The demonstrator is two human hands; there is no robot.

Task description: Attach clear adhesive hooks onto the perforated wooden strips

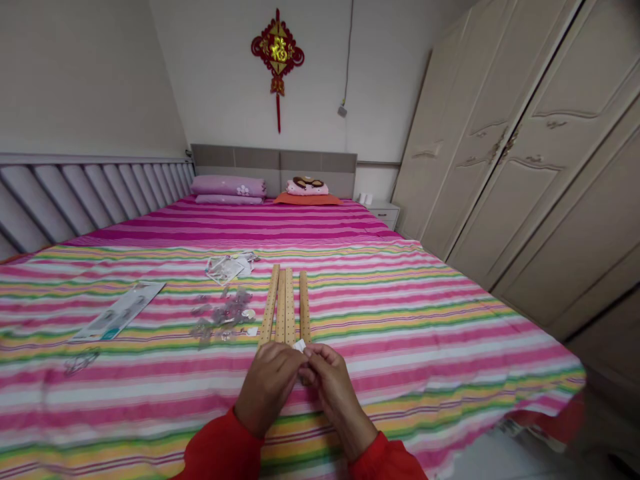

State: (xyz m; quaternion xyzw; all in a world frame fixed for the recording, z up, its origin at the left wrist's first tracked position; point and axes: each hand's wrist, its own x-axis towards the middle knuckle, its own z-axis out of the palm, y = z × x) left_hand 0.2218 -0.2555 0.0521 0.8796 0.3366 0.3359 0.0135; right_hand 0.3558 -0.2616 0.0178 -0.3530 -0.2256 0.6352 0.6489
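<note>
My left hand (269, 387) and my right hand (334, 387) meet over the striped bedspread (425, 320), fingers pinched together on a small white piece (299, 345) between them. Both arms wear red sleeves. Just beyond my fingertips lie several long wooden strips with rows of holes (286, 305), side by side and pointing away from me. Left of the strips sits a heap of small clear plastic bags with tiny parts (223, 317).
A printed sheet (119, 311) lies at the left of the bed, an opened plastic wrapper (229, 267) further back. Pillows (228, 188) rest at the headboard. A tall wardrobe (530, 147) lines the right wall; a padded panel (75, 193) lines the left.
</note>
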